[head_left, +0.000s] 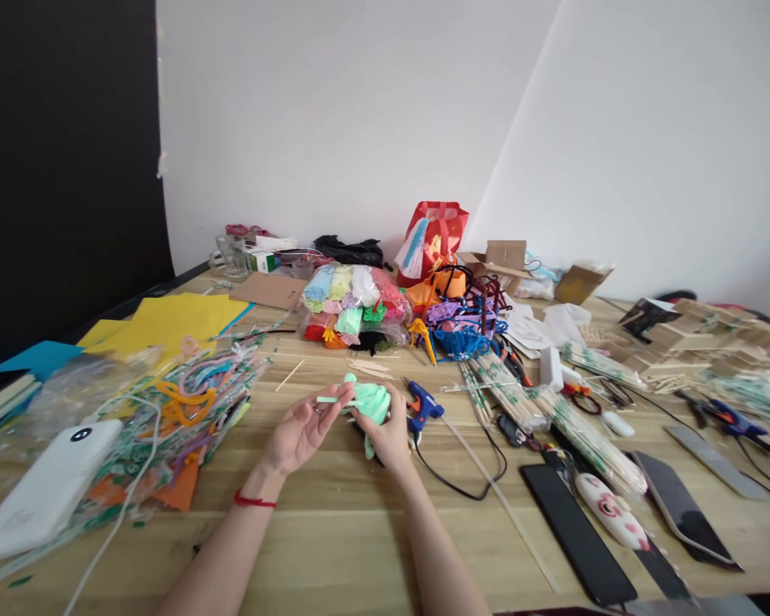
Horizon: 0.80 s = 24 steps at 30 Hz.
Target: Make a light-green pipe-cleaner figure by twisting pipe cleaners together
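Note:
Over the middle of the table, my right hand (pixel 390 435) is closed around a mint-green bundle of fuzzy pipe cleaners (pixel 372 400), with a small round knob at its top. My left hand (pixel 299 432), a red cord on its wrist, pinches a pale green strand (pixel 327 399) that sticks out to the left of the bundle. Part of the bundle is hidden behind the right fingers, and a dark thing beneath it cannot be made out. Just right of my right hand lies a blue hot glue gun (pixel 423 405), its black cable curling over the wood.
Bagged coloured pipe cleaners (pixel 352 304) and a loose tangled pile (pixel 459 312) stand behind the hands. Plastic scraps (pixel 192 402) and a white power bank (pixel 51 488) lie left. To the right are bundled sticks (pixel 590 441), a black phone (pixel 574 530) and a glue stick (pixel 500 500).

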Tool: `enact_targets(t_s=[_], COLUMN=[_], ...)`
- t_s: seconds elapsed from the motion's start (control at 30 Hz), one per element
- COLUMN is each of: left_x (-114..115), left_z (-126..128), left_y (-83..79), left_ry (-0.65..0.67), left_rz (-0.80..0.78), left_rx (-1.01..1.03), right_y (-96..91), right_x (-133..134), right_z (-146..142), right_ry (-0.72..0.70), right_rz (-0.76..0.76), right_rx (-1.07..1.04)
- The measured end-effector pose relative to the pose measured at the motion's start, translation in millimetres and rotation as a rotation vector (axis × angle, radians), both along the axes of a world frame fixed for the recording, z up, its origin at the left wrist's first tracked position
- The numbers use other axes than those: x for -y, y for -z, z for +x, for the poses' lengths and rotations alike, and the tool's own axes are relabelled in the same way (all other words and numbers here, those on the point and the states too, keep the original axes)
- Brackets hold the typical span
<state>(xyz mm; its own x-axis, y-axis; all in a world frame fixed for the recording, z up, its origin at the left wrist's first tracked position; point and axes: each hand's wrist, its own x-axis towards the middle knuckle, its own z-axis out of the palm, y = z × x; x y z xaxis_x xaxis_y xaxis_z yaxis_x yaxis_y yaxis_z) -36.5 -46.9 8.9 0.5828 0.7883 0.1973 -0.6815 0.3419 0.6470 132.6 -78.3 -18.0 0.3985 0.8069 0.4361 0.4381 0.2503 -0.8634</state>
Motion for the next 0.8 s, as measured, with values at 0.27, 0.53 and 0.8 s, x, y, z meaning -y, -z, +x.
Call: enact_targets(t_s=[0.27, 0.53, 0.8], left_x=[-1, -1, -13], left_z=[2, 1, 8], left_y=[6.6, -6.3, 16.0], left_ry=[-0.117, -0.154, -0.150], left_rz=[-0.057, 0.221, 0.325], left_rx=[-0.119, -0.429, -0.781], right_y=[-10.9, -7.9, 9.5], right_x=[8, 7, 3], right_z=[-5, 7, 21], right_ry=[0.030, 0.126, 0.221], right_rz=[0.016, 0.123, 0.253], right_rx=[0.029, 0.234, 0.472])
